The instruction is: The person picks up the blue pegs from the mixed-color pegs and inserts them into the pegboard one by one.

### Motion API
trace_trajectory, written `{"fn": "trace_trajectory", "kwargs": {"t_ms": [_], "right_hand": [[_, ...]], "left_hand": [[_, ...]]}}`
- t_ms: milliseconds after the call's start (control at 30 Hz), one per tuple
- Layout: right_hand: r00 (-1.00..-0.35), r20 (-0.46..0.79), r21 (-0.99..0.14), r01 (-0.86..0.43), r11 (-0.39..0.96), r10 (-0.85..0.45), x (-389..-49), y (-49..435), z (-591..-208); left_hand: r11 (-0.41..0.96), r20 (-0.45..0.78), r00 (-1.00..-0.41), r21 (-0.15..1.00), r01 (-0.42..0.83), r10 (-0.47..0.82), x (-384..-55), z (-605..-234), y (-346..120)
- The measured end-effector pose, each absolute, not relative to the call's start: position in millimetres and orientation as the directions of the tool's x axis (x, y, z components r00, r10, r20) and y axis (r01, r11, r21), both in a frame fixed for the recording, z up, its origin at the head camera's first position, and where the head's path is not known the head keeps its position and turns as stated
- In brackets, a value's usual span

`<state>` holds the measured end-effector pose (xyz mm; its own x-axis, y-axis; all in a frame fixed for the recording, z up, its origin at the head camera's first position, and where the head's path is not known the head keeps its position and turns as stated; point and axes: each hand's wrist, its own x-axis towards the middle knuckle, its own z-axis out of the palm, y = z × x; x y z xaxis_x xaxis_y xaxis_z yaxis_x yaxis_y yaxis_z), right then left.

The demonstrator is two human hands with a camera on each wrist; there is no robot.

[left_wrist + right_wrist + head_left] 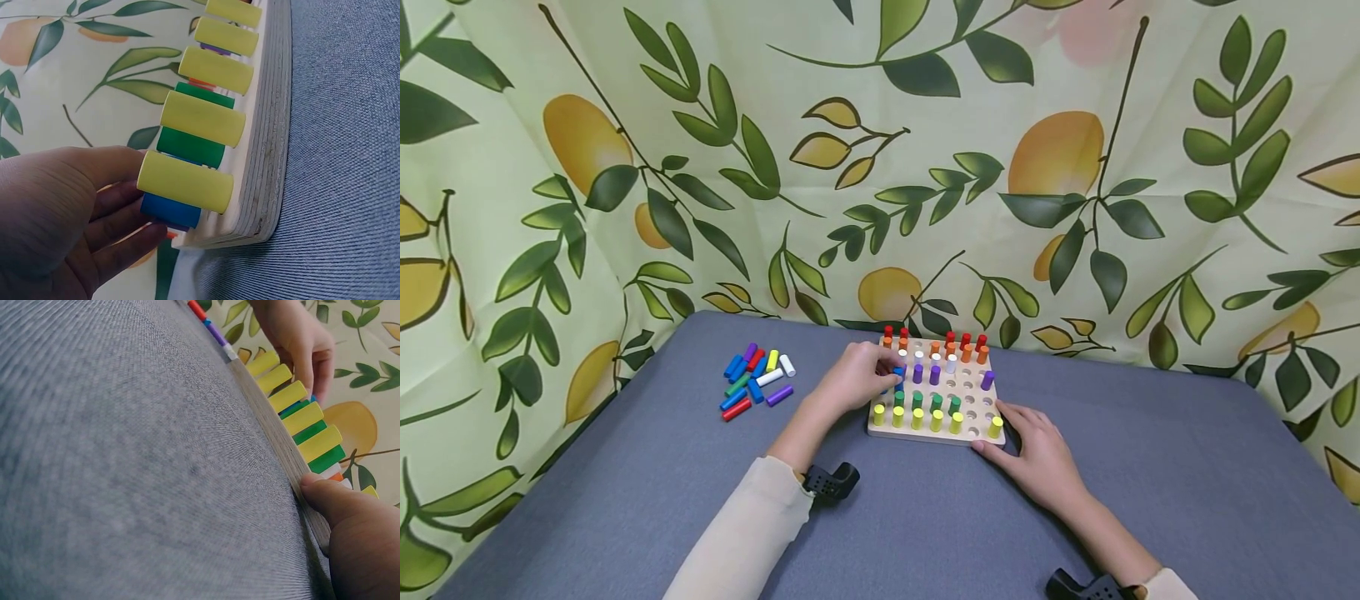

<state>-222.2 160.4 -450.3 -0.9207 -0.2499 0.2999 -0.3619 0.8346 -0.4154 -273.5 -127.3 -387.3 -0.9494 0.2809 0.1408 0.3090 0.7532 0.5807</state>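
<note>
A wooden pegboard (925,435) lies on the table with rows of coloured pegs upright in its holes. My left hand (855,377) reaches over the board's left side and pinches a blue peg (899,373) between thumb and fingers, at the blue row. In the left wrist view, yellow pegs (184,181) partly cover the fingertips and the blue pegs behind. My right hand (1037,457) grips the board's front right corner. Its thumb (319,487) presses the front edge, while its other fingers lie along the right side, hidden in the right wrist view.
Loose pegs in several colours lie in a cluster on the table left of the board, among them a purple peg (780,395) and a red peg (737,409). The grey cloth-covered table (940,525) meets a patterned curtain (925,167) behind the board.
</note>
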Motion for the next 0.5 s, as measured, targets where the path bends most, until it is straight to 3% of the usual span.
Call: {"fn": "trace_trajectory", "kwargs": {"t_ms": [500], "right_hand": [[-0.917,0.309,-0.413,-0.368,0.833,-0.252,-223.0,159.9,-449.4]], "left_hand": [[0.761,0.156,-0.943,0.559,0.330,0.294,-271.2,-386.1,-123.8]]}}
